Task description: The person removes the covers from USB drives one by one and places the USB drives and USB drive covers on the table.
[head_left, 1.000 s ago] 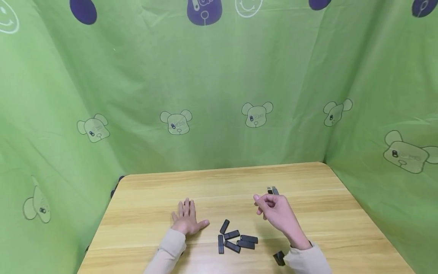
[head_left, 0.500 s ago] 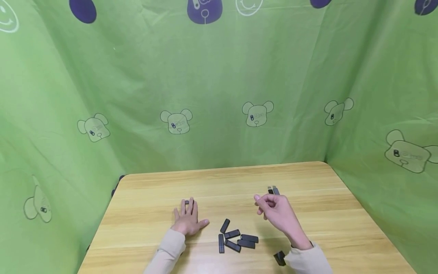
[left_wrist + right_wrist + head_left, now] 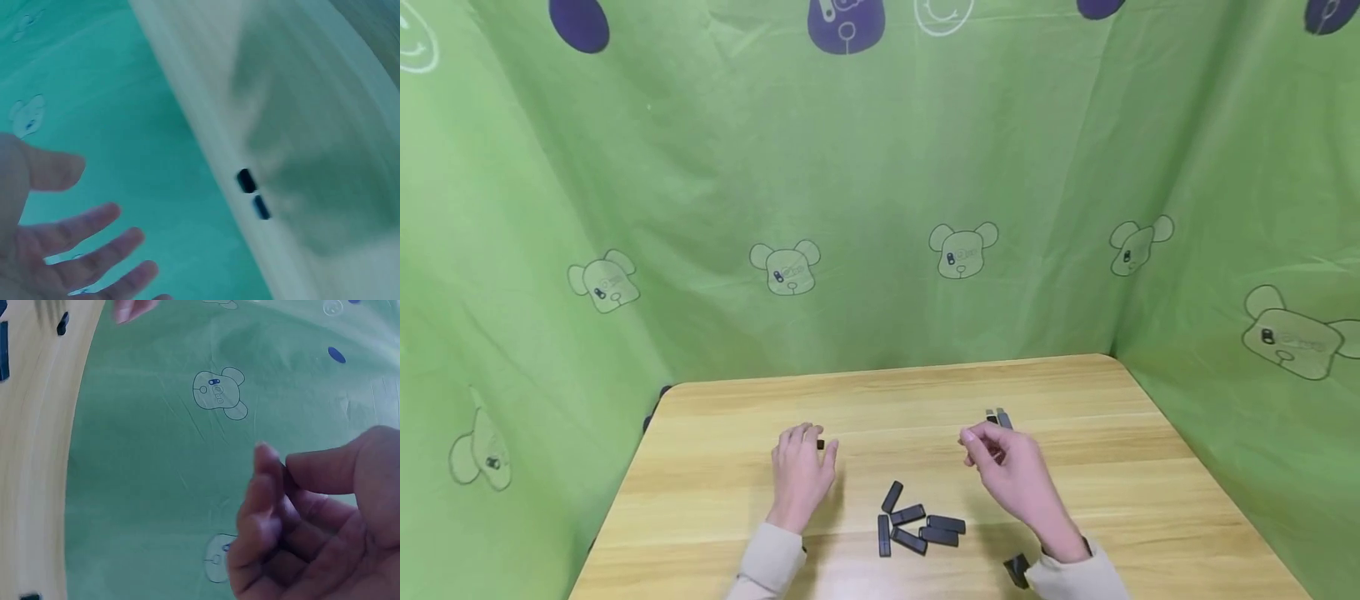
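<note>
A small black block [image 3: 820, 445] sits on the wooden counter [image 3: 1120, 467] at the fingertips of the left hand [image 3: 800, 471], whose fingers arch loosely over it; whether they pinch it cannot be told. The right hand [image 3: 1011, 475] hovers with fingers curled toward the thumb, holding nothing visible, just before two upright blocks [image 3: 997, 416]. A cluster of flat black blocks [image 3: 913, 525] lies between the wrists. A light, steady touch looks wise so nothing nearby tips. No brand or readable writing shows, only bear prints on the green cloth [image 3: 880, 192].
</note>
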Motion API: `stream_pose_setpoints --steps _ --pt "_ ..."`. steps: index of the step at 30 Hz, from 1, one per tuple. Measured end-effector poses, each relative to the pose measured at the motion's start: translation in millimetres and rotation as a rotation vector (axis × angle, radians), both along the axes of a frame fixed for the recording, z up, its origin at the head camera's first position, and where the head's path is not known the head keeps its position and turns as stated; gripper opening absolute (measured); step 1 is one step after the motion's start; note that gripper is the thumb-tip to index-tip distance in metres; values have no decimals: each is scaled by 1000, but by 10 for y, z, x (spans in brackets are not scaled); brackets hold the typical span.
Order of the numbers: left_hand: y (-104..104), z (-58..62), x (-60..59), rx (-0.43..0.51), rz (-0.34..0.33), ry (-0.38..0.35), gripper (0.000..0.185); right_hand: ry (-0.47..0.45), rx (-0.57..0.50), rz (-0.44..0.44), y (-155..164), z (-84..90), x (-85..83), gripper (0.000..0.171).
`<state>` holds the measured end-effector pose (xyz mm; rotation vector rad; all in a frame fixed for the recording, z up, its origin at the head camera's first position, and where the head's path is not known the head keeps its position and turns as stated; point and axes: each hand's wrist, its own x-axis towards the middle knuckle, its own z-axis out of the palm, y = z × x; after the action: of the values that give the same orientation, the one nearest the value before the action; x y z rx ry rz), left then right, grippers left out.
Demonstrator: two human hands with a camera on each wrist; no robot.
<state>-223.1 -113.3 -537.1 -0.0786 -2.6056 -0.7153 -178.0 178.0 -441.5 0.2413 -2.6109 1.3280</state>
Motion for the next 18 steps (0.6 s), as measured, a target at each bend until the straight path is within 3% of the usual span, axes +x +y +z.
stream_pose_setpoints --steps 4,7,11,14,18 --pt "24 73 126 70 23 175 20 255 172 23 -43 -78 76 10" --pt "29 89 215 112 31 284 10 341 296 36 -78 -213 92 11" --pt "54 101 333 182 39 349 5 233 411 56 -109 -453 89 19" --pt "97 94 419 229 43 333 6 98 447 64 -110 -616 95 21" --pt "163 64 501 271 54 296 5 -1 509 100 -90 -761 113 24"
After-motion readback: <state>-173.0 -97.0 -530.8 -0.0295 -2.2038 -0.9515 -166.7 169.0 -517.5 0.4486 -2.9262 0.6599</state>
